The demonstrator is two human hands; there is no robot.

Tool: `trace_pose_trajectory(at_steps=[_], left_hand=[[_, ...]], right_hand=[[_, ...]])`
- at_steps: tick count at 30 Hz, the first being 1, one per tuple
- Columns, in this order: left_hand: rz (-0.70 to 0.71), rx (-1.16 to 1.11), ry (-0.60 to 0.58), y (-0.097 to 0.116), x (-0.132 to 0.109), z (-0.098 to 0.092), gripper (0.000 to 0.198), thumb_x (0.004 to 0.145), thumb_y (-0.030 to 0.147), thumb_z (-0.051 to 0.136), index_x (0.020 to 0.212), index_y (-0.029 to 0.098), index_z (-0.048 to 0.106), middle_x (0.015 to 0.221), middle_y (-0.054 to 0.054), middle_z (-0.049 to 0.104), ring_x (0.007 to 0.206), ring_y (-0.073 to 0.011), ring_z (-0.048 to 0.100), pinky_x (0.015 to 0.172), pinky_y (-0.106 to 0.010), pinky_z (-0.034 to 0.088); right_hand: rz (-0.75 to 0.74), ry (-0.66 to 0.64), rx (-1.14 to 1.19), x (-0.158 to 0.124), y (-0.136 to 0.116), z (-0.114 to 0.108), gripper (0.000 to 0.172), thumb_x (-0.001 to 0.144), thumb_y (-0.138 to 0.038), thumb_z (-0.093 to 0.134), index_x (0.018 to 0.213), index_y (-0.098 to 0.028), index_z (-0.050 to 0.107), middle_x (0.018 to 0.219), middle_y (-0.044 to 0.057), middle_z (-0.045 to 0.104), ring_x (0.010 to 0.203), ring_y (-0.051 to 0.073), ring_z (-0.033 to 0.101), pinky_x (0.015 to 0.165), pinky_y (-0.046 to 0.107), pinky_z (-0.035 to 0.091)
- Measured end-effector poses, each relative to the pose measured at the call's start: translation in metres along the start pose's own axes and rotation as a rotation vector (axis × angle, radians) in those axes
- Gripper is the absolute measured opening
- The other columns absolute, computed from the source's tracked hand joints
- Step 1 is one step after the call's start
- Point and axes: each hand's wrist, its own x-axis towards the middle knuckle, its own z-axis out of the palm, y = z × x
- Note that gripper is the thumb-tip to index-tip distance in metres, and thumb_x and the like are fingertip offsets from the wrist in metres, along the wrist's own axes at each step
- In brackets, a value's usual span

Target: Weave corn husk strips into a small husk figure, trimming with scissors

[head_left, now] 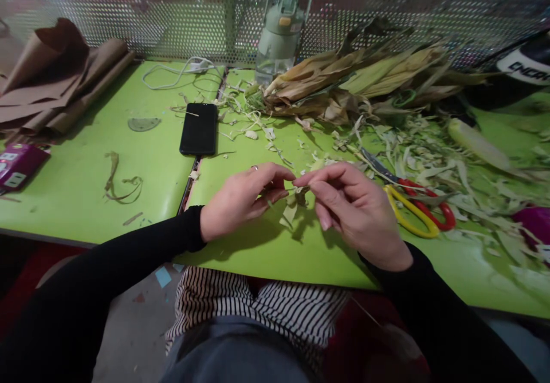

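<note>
The left hand (243,200) and the right hand (354,211) meet fingertip to fingertip just above the green desk (141,165). Each pinches one end of a thin husk strip (295,190) between thumb and forefinger. The other fingers of both hands curl loosely under. A ring (255,168) sits on one finger of the left hand.

The husk strip is short and pale. Its long axis runs left to right between the two pinches, about level with the near desk edge. Frayed pieces hang down from its middle toward the desk, and their shadow falls directly below.

Just right of the right hand lie scissors (415,208) with one yellow loop and one red loop. Their blades point up and left, away from the person. Husk scraps (433,154) cover the desk around and beyond the scissors. Farther back a pile of corn husks (365,77) lies lengthwise, left to right. A pale green water bottle (281,28) stands upright at the pile's left end, against a mesh screen (172,11).

Left of the hands a black phone (199,129) lies flat with its screen dark, and a white cable (180,72) is looped behind it. Brown paper (55,79) is stacked at the far left, and a purple box (17,165) sits near that edge. Its print is too small to read.

At the far right, a black-and-white object (526,65) carries white lettering that is cut off and cannot be read in full.
</note>
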Motion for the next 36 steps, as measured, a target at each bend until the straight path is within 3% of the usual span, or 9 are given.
trace_pose_trajectory(at_steps=[3, 8, 15, 22, 25, 27, 29, 31, 36], left_hand=[[0.038, 0.015, -0.032, 0.002, 0.002, -0.003, 0.010, 0.095, 0.017, 0.054, 0.098, 0.015, 0.063, 0.089, -0.005, 0.071, 0.076, -0.0111, 0.065, 0.070, -0.022, 0.052], [0.097, 0.203, -0.044, 0.003, 0.002, -0.008, 0.020, 0.096, 0.011, 0.045, 0.095, 0.016, 0.064, 0.092, -0.005, 0.069, 0.074, -0.0103, 0.062, 0.065, -0.020, 0.047], [0.123, 0.512, -0.082, -0.007, -0.006, -0.005, 0.027, 0.089, 0.003, 0.043, 0.099, 0.017, 0.064, 0.099, -0.005, 0.066, 0.066, -0.0102, 0.055, 0.051, -0.020, 0.034], [0.017, 0.414, -0.075, -0.019, -0.002, 0.001, 0.022, 0.093, 0.010, 0.045, 0.092, 0.014, 0.067, 0.089, -0.007, 0.068, 0.071, -0.0131, 0.059, 0.062, -0.023, 0.043], [-0.014, 0.306, -0.114, -0.021, 0.000, 0.001, 0.020, 0.086, 0.008, 0.048, 0.092, 0.013, 0.067, 0.087, -0.006, 0.069, 0.076, -0.0143, 0.062, 0.068, -0.025, 0.047], [-0.034, 0.258, -0.154, -0.020, 0.001, 0.002, 0.019, 0.086, 0.009, 0.049, 0.092, 0.013, 0.067, 0.087, -0.007, 0.070, 0.077, -0.0148, 0.062, 0.070, -0.026, 0.048], [-0.049, 0.223, -0.187, -0.018, 0.001, 0.005, 0.017, 0.088, 0.013, 0.050, 0.091, 0.013, 0.066, 0.086, -0.007, 0.070, 0.076, -0.0145, 0.062, 0.070, -0.026, 0.048], [-0.051, 0.200, -0.217, -0.016, 0.000, 0.008, 0.016, 0.090, 0.015, 0.050, 0.090, 0.014, 0.066, 0.085, -0.007, 0.070, 0.075, -0.0143, 0.061, 0.071, -0.026, 0.048], [-0.058, 0.181, -0.238, -0.016, -0.002, 0.012, 0.018, 0.091, 0.017, 0.049, 0.090, 0.014, 0.066, 0.086, -0.007, 0.070, 0.079, -0.0154, 0.062, 0.073, -0.028, 0.049]], right_hand=[[0.000, -0.021, 0.117, 0.000, 0.001, 0.001, 0.018, 0.095, -0.036, 0.063, 0.087, -0.021, 0.056, 0.099, 0.003, 0.073, 0.040, 0.002, 0.045, 0.031, 0.019, 0.025], [0.025, -0.044, 0.107, -0.005, 0.000, 0.004, 0.018, 0.096, -0.037, 0.061, 0.087, -0.022, 0.055, 0.085, -0.001, 0.064, 0.044, 0.003, 0.044, 0.033, 0.020, 0.024], [0.016, -0.152, -0.159, -0.008, 0.008, 0.001, 0.016, 0.100, -0.034, 0.053, 0.090, -0.021, 0.055, 0.067, -0.005, 0.052, 0.049, 0.007, 0.045, 0.044, 0.022, 0.035], [-0.099, -0.226, -0.535, -0.009, 0.019, -0.001, 0.013, 0.099, -0.030, 0.052, 0.095, -0.019, 0.058, 0.082, 0.002, 0.064, 0.064, 0.013, 0.059, 0.059, 0.028, 0.047], [-0.120, -0.124, -0.635, -0.020, 0.015, -0.025, 0.016, 0.095, -0.032, 0.056, 0.106, -0.020, 0.058, 0.112, 0.009, 0.067, 0.077, 0.016, 0.064, 0.066, 0.032, 0.053], [-0.062, 0.023, -0.865, -0.029, 0.009, -0.052, 0.017, 0.097, -0.031, 0.049, 0.105, -0.019, 0.058, 0.105, 0.010, 0.067, 0.080, 0.020, 0.064, 0.070, 0.034, 0.053], [0.106, 0.139, -1.218, -0.039, 0.003, -0.081, 0.020, 0.097, -0.027, 0.044, 0.102, -0.016, 0.059, 0.099, 0.014, 0.068, 0.085, 0.025, 0.064, 0.075, 0.037, 0.051], [0.357, 0.115, -1.544, -0.046, -0.002, -0.105, 0.024, 0.095, -0.021, 0.040, 0.104, -0.010, 0.060, 0.104, 0.023, 0.067, 0.096, 0.031, 0.063, 0.085, 0.041, 0.047], [0.543, 0.046, -1.571, -0.050, 0.001, -0.127, 0.027, 0.093, -0.020, 0.042, 0.110, -0.006, 0.058, 0.103, 0.027, 0.067, 0.093, 0.033, 0.064, 0.081, 0.040, 0.042]])
